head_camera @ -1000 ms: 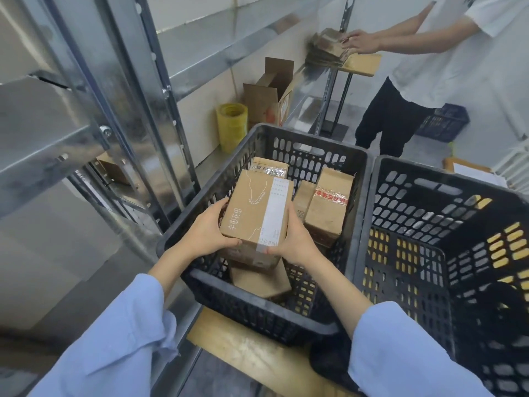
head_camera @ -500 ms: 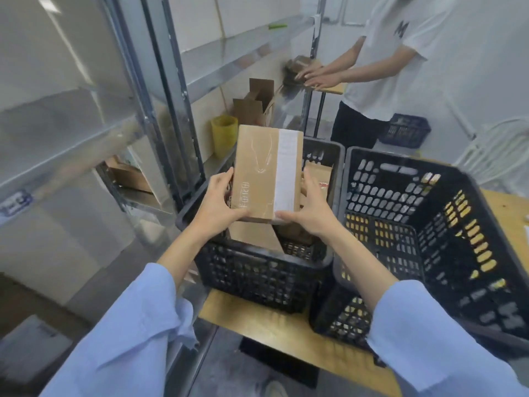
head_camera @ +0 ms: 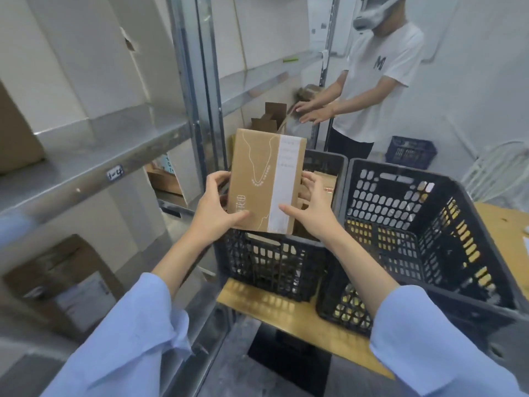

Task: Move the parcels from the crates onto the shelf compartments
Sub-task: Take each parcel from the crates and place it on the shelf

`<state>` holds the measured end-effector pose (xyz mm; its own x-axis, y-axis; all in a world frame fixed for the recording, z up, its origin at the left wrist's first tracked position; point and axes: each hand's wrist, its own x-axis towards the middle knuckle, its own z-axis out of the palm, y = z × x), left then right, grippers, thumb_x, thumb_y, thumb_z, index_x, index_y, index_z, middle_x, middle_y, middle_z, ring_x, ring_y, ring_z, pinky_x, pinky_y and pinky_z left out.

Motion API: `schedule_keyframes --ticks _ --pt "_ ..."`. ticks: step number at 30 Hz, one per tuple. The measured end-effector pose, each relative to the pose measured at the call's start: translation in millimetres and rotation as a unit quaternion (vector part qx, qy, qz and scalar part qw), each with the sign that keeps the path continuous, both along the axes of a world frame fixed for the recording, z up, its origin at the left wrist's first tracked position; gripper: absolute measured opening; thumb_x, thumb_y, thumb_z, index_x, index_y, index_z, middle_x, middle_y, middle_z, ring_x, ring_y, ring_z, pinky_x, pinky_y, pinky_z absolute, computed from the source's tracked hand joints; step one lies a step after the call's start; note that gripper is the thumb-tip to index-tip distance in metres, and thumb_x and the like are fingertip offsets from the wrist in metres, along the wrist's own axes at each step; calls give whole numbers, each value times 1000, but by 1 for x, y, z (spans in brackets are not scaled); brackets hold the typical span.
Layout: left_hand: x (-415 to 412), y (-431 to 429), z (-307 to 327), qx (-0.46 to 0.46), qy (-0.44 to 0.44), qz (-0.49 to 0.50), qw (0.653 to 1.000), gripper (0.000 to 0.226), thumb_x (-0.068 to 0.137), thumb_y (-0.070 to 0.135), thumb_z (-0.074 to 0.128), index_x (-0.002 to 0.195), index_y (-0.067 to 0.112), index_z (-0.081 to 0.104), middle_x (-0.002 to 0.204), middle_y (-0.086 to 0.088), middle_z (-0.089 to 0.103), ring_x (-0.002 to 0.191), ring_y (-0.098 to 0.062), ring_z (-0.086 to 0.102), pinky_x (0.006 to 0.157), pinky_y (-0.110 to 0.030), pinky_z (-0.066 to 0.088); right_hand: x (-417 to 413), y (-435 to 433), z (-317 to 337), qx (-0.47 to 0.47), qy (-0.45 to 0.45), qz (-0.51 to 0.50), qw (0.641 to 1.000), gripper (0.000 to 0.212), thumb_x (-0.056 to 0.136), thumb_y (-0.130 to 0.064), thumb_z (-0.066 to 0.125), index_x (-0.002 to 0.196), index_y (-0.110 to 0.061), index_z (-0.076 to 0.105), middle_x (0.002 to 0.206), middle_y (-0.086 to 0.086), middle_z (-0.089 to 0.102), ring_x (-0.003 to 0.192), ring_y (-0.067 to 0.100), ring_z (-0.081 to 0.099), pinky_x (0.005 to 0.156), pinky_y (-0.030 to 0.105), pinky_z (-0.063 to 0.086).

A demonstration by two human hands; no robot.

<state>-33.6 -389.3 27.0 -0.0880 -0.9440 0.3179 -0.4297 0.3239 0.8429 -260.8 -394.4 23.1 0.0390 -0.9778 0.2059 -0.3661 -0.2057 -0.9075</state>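
Observation:
I hold a brown cardboard parcel (head_camera: 264,180) with a white label strip upright above the left black crate (head_camera: 274,262). My left hand (head_camera: 213,209) grips its lower left edge, thumb on the front. My right hand (head_camera: 310,209) grips its lower right edge, thumb across the white strip. More brown parcels (head_camera: 325,183) lie inside that crate behind the held one. The metal shelf (head_camera: 94,156) stands to the left, its middle level at about parcel height.
A second black crate (head_camera: 429,239) sits on the right, both on a wooden table (head_camera: 274,308). Cardboard boxes (head_camera: 60,285) lie on the lower shelf and one (head_camera: 17,136) on the middle level. Another person (head_camera: 369,90) in a white shirt works at the shelf's far end.
Both hands have lifted the parcel out of the left crate and raised it upright above the crate's rim. My view has tilted up toward the shelf.

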Motion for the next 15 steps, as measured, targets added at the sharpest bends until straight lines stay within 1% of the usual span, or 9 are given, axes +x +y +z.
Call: schedule_keyframes --ticks 1,2,4,5,6,7,9,12,15 --pt "4 5 2 5 1 8 1000 93 75 20 84 147 22 25 146 8 38 126 -7 43 107 -32 42 4 1 1 2 -9 12 1000 81 85 -12 76 145 -22 23 152 -4 33 126 5 38 81 -3 37" --pt "8 11 4 14 5 16 1000 98 76 21 83 151 24 21 150 7 35 127 -10 43 105 -33 43 9 2 3 1 -15 20 1000 82 85 -13 76 145 -22 22 154 -4 32 126 5 36 90 1 37" --pt "18 20 7 23 3 27 999 101 78 20 81 155 26 16 149 4 31 129 -16 43 105 -37 45 20 5 9 -3 -11 36 999 91 83 -17 78 151 -24 18 159 -4 26 133 8 34 110 27 36" --pt "23 25 8 21 -5 33 999 100 79 19 81 155 26 17 145 4 30 128 -16 43 107 -37 43 26 5 10 -6 -4 51 999 96 83 -20 79 154 -26 15 160 -4 24 139 12 32 114 37 33" --pt "26 30 10 17 -12 40 999 99 79 19 80 155 27 18 141 3 30 127 -15 42 107 -34 41 31 6 12 -11 6 66 998 100 82 -22 79 156 -29 12 161 -5 22 142 14 29 116 42 31" --pt "29 35 11 15 -14 51 998 97 79 19 80 154 27 19 139 2 30 125 -13 41 106 -30 39 36 6 14 -17 15 80 997 101 82 -24 79 156 -30 11 161 -6 20 144 15 28 117 43 30" --pt "34 44 13 13 -1 78 997 94 77 20 82 151 28 25 139 0 32 124 -13 41 104 -28 38 43 5 15 -17 10 104 994 99 83 -22 79 156 -29 12 160 -5 22 138 12 32 114 38 33" --pt "41 57 13 13 30 101 994 88 71 25 84 144 28 35 137 2 41 125 -16 46 106 -35 43 46 3 19 1 -15 143 990 89 85 -17 76 152 -24 18 150 -4 33 126 6 37 100 23 37" --pt "41 72 13 15 36 127 991 74 73 22 85 133 28 41 131 16 48 127 -12 48 105 -41 45 44 1 17 18 -26 183 983 80 85 -19 76 143 -25 22 143 -6 35 130 16 43 100 30 43"
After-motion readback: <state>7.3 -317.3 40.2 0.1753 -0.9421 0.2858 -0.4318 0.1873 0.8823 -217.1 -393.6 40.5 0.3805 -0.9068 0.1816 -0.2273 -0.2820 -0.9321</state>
